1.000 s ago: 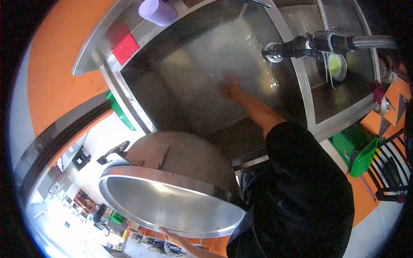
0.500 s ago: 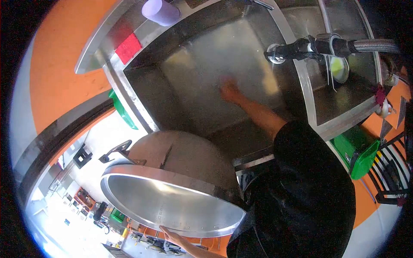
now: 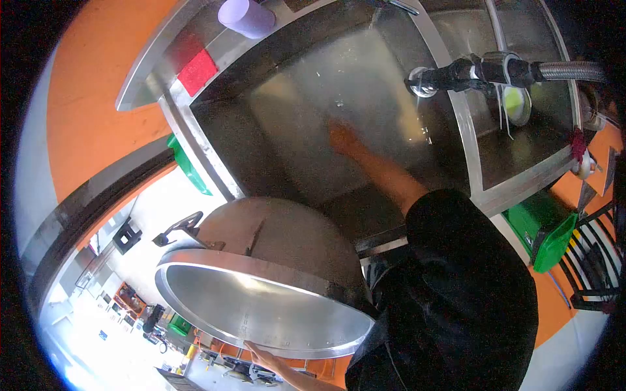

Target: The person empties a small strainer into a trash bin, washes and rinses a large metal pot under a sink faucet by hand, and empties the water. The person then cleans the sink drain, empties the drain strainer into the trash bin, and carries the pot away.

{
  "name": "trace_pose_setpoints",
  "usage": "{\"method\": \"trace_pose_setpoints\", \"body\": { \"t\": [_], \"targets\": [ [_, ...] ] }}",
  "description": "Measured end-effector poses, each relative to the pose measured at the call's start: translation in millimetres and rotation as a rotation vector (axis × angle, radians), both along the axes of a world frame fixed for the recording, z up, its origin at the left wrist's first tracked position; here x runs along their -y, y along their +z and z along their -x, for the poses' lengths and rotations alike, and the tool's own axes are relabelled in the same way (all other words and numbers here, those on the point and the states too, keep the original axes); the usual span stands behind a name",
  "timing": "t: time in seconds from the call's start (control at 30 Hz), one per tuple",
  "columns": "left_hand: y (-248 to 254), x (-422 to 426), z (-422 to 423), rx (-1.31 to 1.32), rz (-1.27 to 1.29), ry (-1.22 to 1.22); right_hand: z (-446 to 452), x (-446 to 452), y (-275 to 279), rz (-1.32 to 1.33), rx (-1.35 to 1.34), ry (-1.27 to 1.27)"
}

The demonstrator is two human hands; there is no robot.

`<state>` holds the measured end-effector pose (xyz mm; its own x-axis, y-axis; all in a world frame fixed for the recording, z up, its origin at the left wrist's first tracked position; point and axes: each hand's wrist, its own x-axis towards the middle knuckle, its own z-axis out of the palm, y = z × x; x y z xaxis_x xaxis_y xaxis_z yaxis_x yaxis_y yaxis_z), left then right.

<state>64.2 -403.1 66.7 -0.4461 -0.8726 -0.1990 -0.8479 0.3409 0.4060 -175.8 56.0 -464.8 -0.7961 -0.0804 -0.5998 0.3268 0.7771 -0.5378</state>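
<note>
A large metal pot [image 3: 280, 238] lies tilted at the sink's near edge, its shiny open mouth facing down and left. Against the lower side of its rim rests my left hand [image 3: 264, 358], with its visible fingers stretched out. My right hand [image 3: 342, 138] reaches into the cloudy water of the big metal sink [image 3: 228, 137]. Its fingers are dim and blurred, so whether they hold anything cannot be seen. A black sleeve [image 3: 437, 221] covers the upper part of that arm.
A purple cup [image 3: 246, 18] and a red cloth [image 3: 197, 73] are on the sink's edge. The faucet with its braided hose [image 3: 570, 70] crosses the divider. A bowl with something yellow-green [image 3: 516, 104] lies in the second basin. A green bin [image 3: 541, 228] stands at right.
My right hand has shifted slightly in the water, a little to the left, and the glints on the surface differ. My left hand and the pot have stayed together nearly unchanged.
</note>
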Motion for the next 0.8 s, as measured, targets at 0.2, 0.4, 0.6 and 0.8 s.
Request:
{"method": "trace_pose_setpoints", "body": {
  "t": [0.2, 0.4, 0.6, 0.8],
  "targets": [
    [1.9, -14.6, 9.3, 0.031, 0.038, -0.018, -40.2, 1.0, -13.3, -0.153, -0.356, -0.057],
    [2.9, -18.4, 12.6, 0.039, 0.037, -0.017, -51.3, -2.8, -40.2, -0.362, -0.19, 0.15],
    [1.5, -30.5, 18.4, 0.039, 0.104, -0.045, -57.0, -8.9, -51.3, -0.454, -0.312, 0.293],
    [4.6, -34.1, 21.0, 0.104, 0.132, -0.083, -29.2, -24.6, -5.2, -0.374, -0.097, 0.396]
  ]
}}
